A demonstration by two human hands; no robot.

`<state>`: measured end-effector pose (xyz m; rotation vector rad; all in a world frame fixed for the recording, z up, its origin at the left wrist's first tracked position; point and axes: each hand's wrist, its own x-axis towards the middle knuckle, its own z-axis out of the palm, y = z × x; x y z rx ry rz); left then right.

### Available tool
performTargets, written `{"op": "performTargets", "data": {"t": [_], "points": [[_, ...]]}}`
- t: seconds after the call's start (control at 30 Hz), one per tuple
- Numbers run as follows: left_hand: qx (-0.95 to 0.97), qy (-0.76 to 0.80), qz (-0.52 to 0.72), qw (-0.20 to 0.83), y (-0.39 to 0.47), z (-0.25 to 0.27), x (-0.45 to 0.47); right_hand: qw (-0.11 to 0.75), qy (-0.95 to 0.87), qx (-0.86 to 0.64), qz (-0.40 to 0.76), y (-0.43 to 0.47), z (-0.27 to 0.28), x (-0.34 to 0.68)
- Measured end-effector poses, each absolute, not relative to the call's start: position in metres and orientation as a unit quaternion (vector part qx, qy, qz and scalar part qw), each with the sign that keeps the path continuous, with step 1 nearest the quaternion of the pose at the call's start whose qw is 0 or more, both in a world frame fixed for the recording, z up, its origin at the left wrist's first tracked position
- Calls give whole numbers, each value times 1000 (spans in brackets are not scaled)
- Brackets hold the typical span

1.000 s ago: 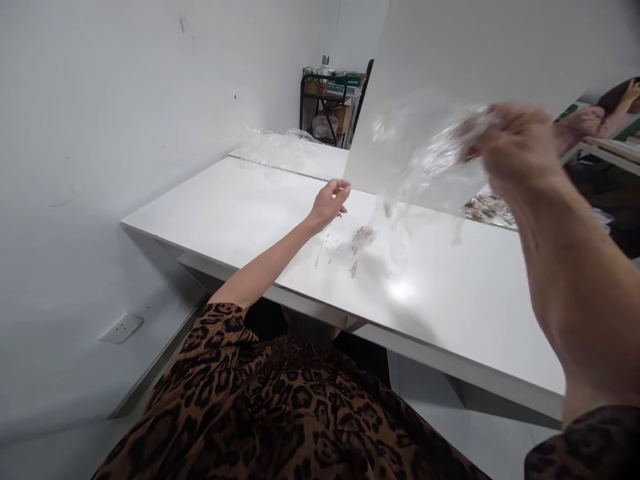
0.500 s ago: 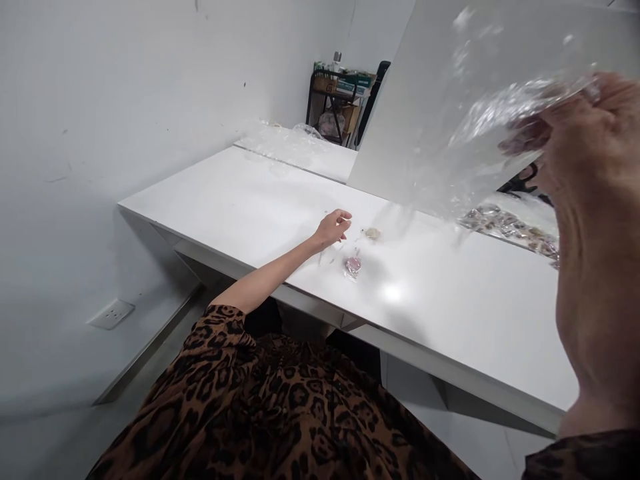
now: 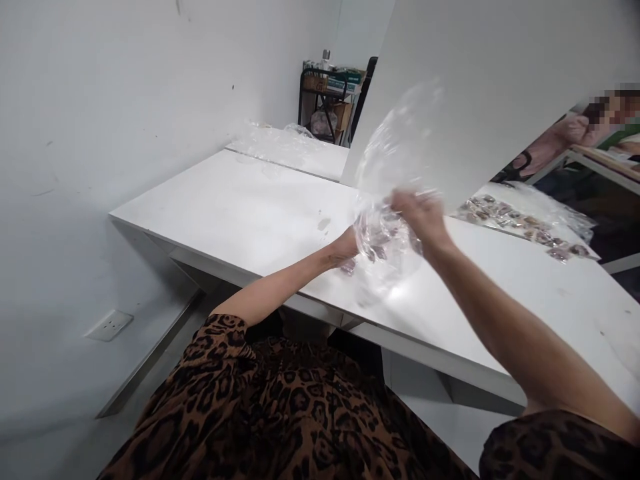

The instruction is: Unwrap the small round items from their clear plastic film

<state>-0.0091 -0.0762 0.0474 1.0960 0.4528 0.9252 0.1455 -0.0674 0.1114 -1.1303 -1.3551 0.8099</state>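
Note:
My right hand (image 3: 420,212) is closed on a clear plastic bag (image 3: 393,150), which is crinkled and smeared by motion. The bag hangs and billows over the white table. My left hand (image 3: 346,244) is low over the table at the bag's left side. Plastic covers its fingers, so their grip does not show. A small pinkish wrapped packet (image 3: 348,267) lies just below my left hand, partly covered. Dark pinkish bits show through the bag between my hands; I cannot tell whether they are inside it or behind it.
The white table (image 3: 200,200) meets a wall at left. A grey-white panel (image 3: 475,87) slants up behind it. Several small wrapped packets (image 3: 520,220) lie beyond at right, near a person in pink (image 3: 555,143). Loose clear plastic (image 3: 285,141) and a black shelf (image 3: 325,100) stand at the back.
My right hand has come down and left with the plastic bag, from the upper right to beside my left hand. My left hand's fingers are now behind the plastic.

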Motion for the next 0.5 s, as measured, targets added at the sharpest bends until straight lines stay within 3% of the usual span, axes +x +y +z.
{"op": "performTargets", "data": {"t": [0.2,0.37,0.5], "points": [[463,401,485,624,-52,34,-35,455,-627,-499,388,-72,64,180],[360,562,525,528,44,58,-89,402,-607,-572,378,-47,28,228],[289,558,604,491,125,90,-133,376,-615,-618,314,-17,0,225]]}}
